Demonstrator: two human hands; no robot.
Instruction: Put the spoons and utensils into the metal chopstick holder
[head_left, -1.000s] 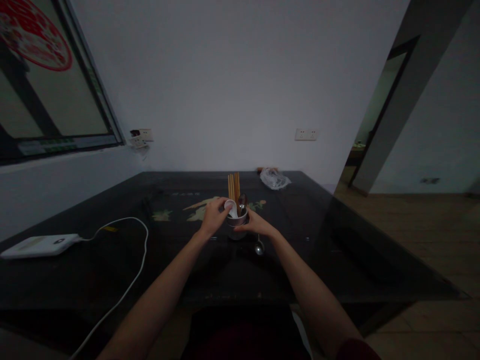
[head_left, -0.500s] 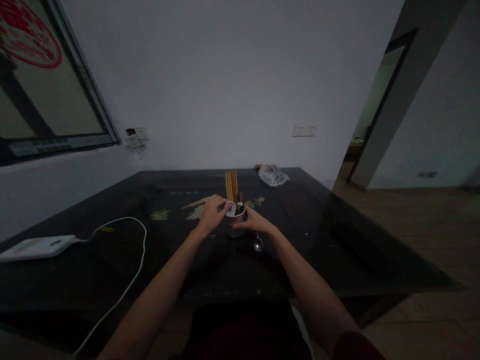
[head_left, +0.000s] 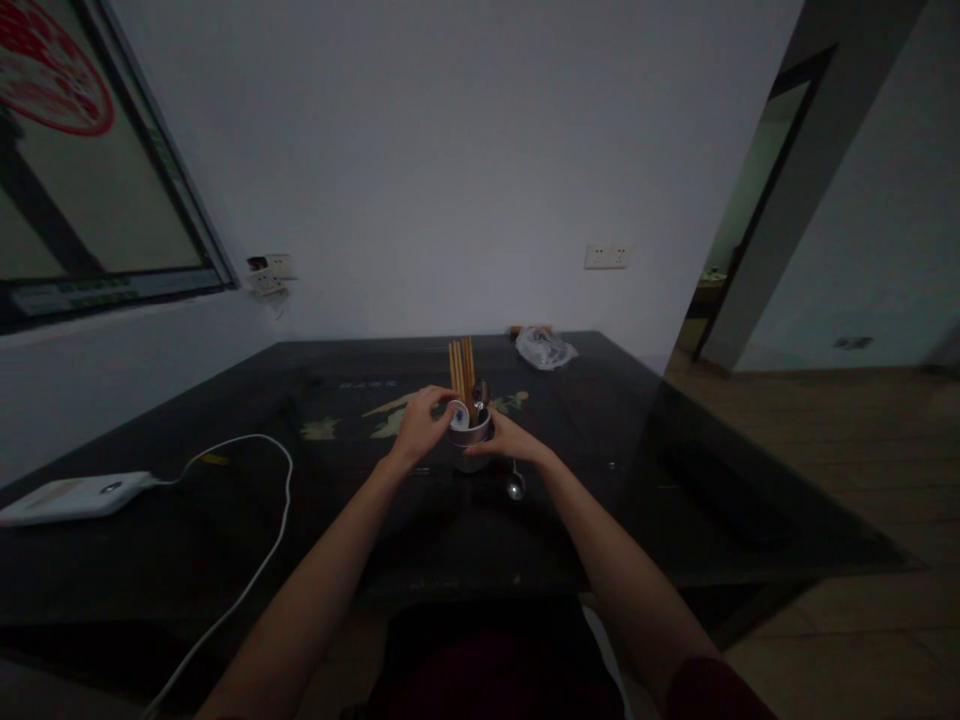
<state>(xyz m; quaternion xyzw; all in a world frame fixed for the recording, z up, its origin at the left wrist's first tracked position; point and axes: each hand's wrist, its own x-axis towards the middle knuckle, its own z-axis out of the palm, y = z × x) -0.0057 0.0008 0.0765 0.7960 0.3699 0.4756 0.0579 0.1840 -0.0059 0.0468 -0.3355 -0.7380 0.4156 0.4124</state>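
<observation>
A white cup [head_left: 466,437] stands on the dark table, holding wooden chopsticks [head_left: 461,372] and a metal spoon [head_left: 481,390] with its bowl up. My right hand [head_left: 511,440] is wrapped round the cup's right side, thumb across the front. At the left rim, the fingers of my left hand [head_left: 420,425] pinch a white ceramic spoon [head_left: 459,414] with a blue mark; its lower part is hidden inside the cup. Another metal spoon [head_left: 516,487] lies on the table just below my right hand, its handle partly hidden by that hand.
A white power bank [head_left: 75,497] with a white cable [head_left: 289,480] lies on the left of the table [head_left: 360,560]. A crumpled clear plastic bag [head_left: 545,348] sits at the back right, before the wall. A dark flat object [head_left: 724,495] lies on the right.
The ceramic spoon has tilted and shifted slightly at the cup's left rim, and my left fingers have moved slightly with it. My right hand stays round the cup.
</observation>
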